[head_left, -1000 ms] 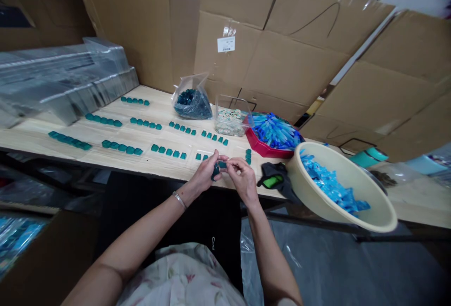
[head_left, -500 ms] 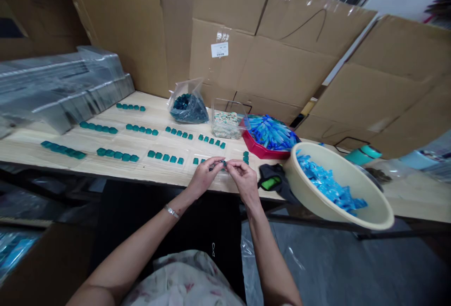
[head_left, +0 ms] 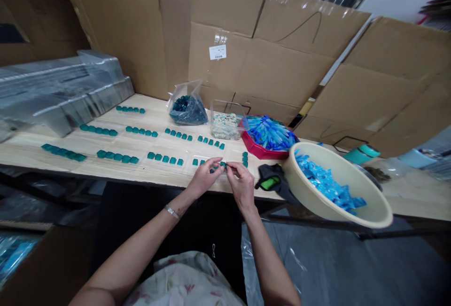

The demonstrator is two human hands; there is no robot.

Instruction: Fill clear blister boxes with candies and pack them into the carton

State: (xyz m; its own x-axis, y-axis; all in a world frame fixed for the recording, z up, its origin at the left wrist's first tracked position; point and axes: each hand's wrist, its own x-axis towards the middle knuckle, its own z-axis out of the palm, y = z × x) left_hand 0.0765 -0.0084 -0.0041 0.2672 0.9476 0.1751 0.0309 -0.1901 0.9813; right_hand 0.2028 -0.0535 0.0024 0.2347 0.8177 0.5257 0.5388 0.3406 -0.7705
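Observation:
My left hand (head_left: 206, 177) and my right hand (head_left: 241, 183) meet over the front edge of the table. Between their fingertips is a small teal piece (head_left: 223, 165), pinched from both sides and partly covered. Just behind my left fingers lies a row of like teal pieces (head_left: 196, 161), partly hidden by that hand. Beyond my right hand a short stack of teal pieces (head_left: 245, 159) rests on the table. More rows of teal pieces (head_left: 165, 158) lie to the left, on what look like clear sheets.
A bag of dark teal pieces (head_left: 188, 111) and a clear box of pale pieces (head_left: 225, 125) stand at the back. To the right are a red tray (head_left: 259, 150) of blue packets, a cream basin (head_left: 317, 205) and a dark glove-like item (head_left: 276, 181). Clear plastic cases (head_left: 77, 94) fill the left.
My hands stay together at nearly the same spot. The right fingers have shifted slightly, and the teal piece between the fingertips shows a little more. The view has tilted slightly.

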